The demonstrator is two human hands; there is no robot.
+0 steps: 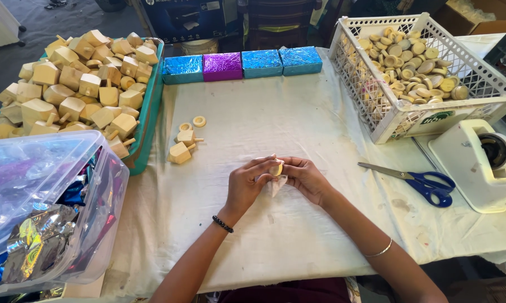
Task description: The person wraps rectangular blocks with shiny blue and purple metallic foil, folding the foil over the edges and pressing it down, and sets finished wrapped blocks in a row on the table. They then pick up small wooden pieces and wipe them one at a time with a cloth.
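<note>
Over the cloth-covered table (298,140), both my hands meet, the left hand (248,182) and right hand (308,178) each closed on one small pale wooden piece (276,168) with crinkly wrapping under it. Loose wooden tops (183,147) lie just beyond, within reach. Foil-wrapped boxes (242,64) line the far edge; blue-handled scissors (424,182) rest to my right.

What we cannot make out

Our left hand (252,182) and right hand (304,177) cover most of a small pale piece (276,168) (shape unclear); the plastic bin (67,185) is cut off at left.
</note>
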